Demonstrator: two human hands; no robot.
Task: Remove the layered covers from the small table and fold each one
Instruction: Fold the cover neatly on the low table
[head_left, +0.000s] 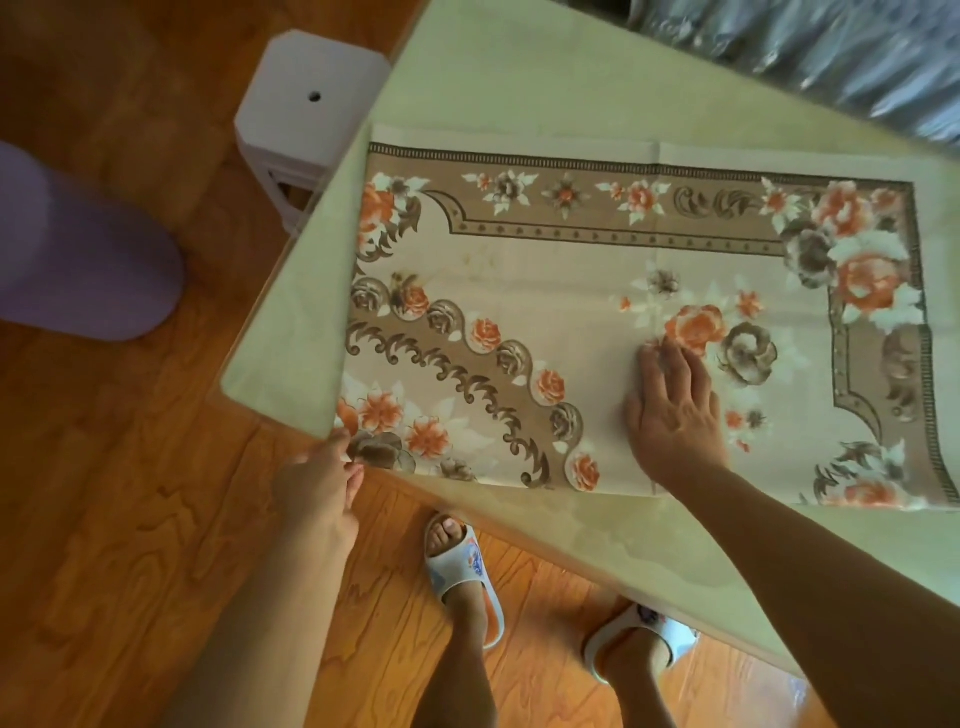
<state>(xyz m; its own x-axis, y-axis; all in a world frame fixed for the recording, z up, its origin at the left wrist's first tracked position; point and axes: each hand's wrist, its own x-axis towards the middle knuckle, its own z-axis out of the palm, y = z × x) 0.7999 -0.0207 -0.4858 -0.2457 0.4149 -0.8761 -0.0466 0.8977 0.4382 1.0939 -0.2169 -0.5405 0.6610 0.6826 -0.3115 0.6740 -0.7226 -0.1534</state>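
1. We see the floral cover (597, 291) cut off at the right edge of the frame, so its far right border is lost to us; a crease line runs across it near its middle, and the flat doubled edge at 6 o'clock suggests it is folded, though we cannot count the layers.
2. The table (519, 67) carries a pale green surface that shows all around the floral cover; we cannot tell whether this is a further cover or the bare top. Its right part also runs out of frame.
3. At 1 o'clock, a shiny grey crumpled mass (831, 47) lies at the table's far side, blurred and too unclear to name.
4. The floral cover lies flat on the table, filling the centre and right of the view. Its long axis runs from 9 o'clock to 3 o'clock, tilting slightly down toward the right, and its bordered edge faces 12 o'clock.
5. Our left hand (322, 483), at 7 o'clock, pinches the cover's near left corner between thumb and fingers, right at the table's edge.
6. Our right hand (675, 405) rests palm down with fingers spread on the cover near its centre, pressing it flat and clasping nothing.
7. A white stool (311, 98) stands on the wooden floor (130, 519) at 11 o'clock, just beside the table's corner.
8. A purple rounded object (78, 260) sits at 9 o'clock, cut off by the frame.
9. Our feet in pale slippers (462, 566) stand at 6 o'clock; the right one is partly tucked under the table's edge.
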